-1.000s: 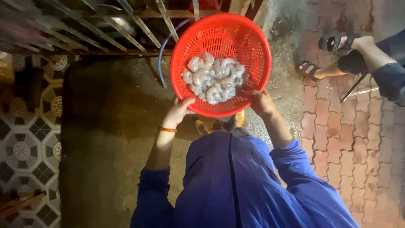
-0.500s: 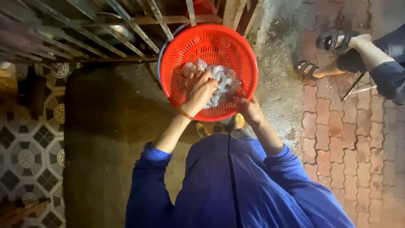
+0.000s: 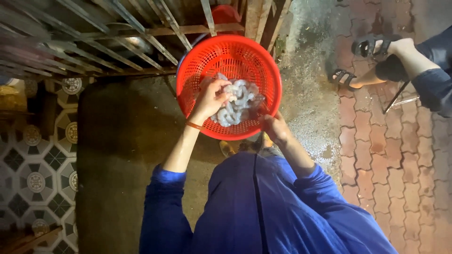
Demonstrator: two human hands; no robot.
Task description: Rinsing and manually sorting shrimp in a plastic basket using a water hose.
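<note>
Ground: I see wet concrete [image 3: 127, 141], brick paving right.
Basket: one red basket [image 3: 235, 56], under metal bars.
Left hand [image 3: 212, 99]: fingers curled into pale shrimp [image 3: 240, 101] pile.
Right hand [image 3: 275, 128]: gripping basket's near rim.
Room: open left.

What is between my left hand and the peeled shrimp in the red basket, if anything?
Nothing visible. The left hand is already inside the red basket, its fingers on the pile of peeled shrimp. The right hand grips the basket's near rim, off to the side of the shrimp.
</note>
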